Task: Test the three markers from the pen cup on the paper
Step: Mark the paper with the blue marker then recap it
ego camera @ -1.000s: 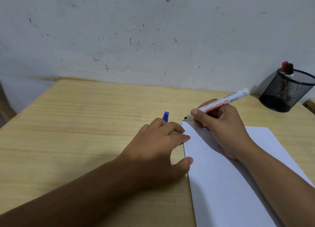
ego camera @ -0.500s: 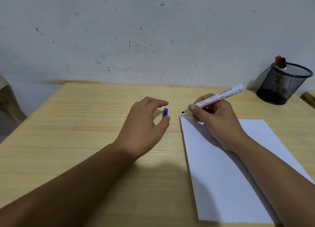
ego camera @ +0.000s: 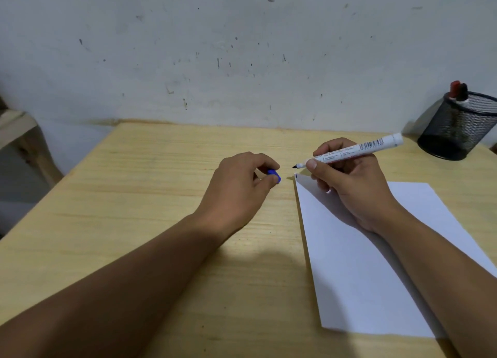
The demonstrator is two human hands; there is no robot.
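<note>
Blue cap [ego camera: 274,175] now half-hidden in left hand [ego camera: 242,188] fingers; right hand [ego camera: 349,185] gripping marker [ego camera: 349,151].

A light wooden desk [ego camera: 150,196] set against a scuffed white wall carries a white sheet of paper [ego camera: 363,277] lying flat at its right side, and a black mesh pen cup [ego camera: 457,131] standing at the far right corner, well apart from the sheet.

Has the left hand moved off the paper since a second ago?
Yes. The left hand was pressing on the paper's left edge; now it is up the table, away from that edge, pinching the blue cap.
</note>
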